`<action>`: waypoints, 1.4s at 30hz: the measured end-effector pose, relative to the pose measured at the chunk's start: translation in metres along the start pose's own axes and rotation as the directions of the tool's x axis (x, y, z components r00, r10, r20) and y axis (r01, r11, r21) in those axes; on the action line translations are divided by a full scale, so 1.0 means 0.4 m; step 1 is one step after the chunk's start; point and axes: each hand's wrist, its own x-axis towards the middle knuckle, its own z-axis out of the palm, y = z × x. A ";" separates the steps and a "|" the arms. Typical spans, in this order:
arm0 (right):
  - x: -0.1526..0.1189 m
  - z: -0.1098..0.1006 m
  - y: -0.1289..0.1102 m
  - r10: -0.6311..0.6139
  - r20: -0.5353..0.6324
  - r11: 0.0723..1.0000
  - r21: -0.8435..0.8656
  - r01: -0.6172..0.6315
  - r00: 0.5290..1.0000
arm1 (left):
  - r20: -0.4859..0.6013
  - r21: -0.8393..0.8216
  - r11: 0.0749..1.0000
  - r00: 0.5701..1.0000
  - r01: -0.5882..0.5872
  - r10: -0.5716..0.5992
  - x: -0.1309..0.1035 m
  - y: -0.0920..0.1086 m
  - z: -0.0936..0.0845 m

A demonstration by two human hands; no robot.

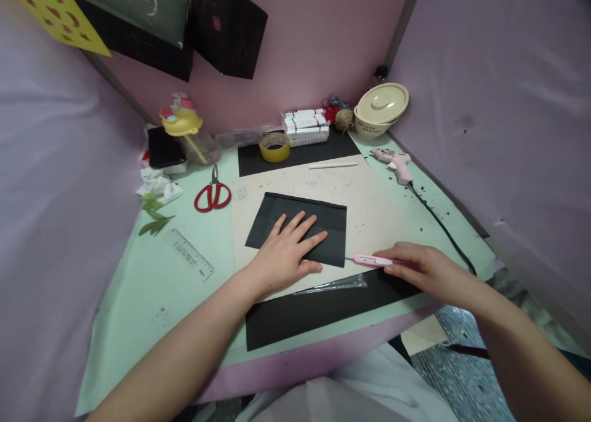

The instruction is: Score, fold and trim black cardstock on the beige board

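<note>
A black paper piece (295, 210), with a narrow folded strip along its top edge, lies on a pale board (373, 207). My left hand (289, 250) rests flat on it with fingers spread. My right hand (418, 265) is closed on a pink and white craft knife (372, 261), right of the paper. The knife's thin metal end points left and reaches the lower right corner of the black paper; whether it is under the edge I cannot tell. A clear plastic strip (332, 285) lies at the board's front edge.
Red-handled scissors (212, 197), a ruler (191, 254) and green leaves (156, 216) lie left. Behind are yellow tape (274, 147), markers (305, 127) and a white pen (333, 165). A glue gun (394, 163) with its cord and a lidded bowl (376, 117) stand right.
</note>
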 end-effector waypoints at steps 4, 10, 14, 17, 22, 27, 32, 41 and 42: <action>-0.053 0.035 0.013 0.001 0.029 1.000 0.012 -0.002 1.000 | 0.039 -0.009 0.999 0.999 -0.032 0.032 -0.003 0.014 0.000; -0.082 0.050 0.028 -0.002 0.044 0.999 0.041 0.000 0.999 | 0.033 0.040 0.998 0.998 0.044 -0.046 -0.013 0.049 0.006; -0.072 0.018 0.031 -0.014 0.108 1.000 0.025 0.011 0.994 | 0.026 0.057 0.997 0.998 0.061 -0.062 -0.018 0.064 0.004; -0.059 0.000 0.036 -0.038 0.139 0.998 -0.034 0.043 0.990 | 0.009 0.052 0.999 1.000 0.016 -0.016 -0.014 0.058 0.004; -0.046 0.003 0.044 -0.070 0.155 0.992 -0.090 0.084 0.986 | -0.001 -0.023 0.988 0.988 -0.155 0.155 -0.005 0.046 0.007; -0.054 0.010 0.044 -0.062 0.143 0.995 -0.072 0.073 0.988 | 0.067 -0.043 0.974 0.972 -0.222 0.225 -0.005 0.053 0.008; -0.056 0.011 0.038 -0.067 0.152 0.995 -0.060 0.077 0.986 | 0.056 -0.019 0.983 0.981 -0.182 0.183 -0.005 0.060 0.017; -0.061 0.033 0.021 -0.085 0.122 0.989 -0.113 0.099 0.989 | 0.050 -0.007 0.982 0.981 -0.188 0.188 -0.006 0.062 0.026; -0.063 0.036 0.021 -0.090 0.109 0.988 -0.112 0.102 0.990 | 0.047 -0.008 0.983 0.982 -0.185 0.185 -0.006 0.063 0.027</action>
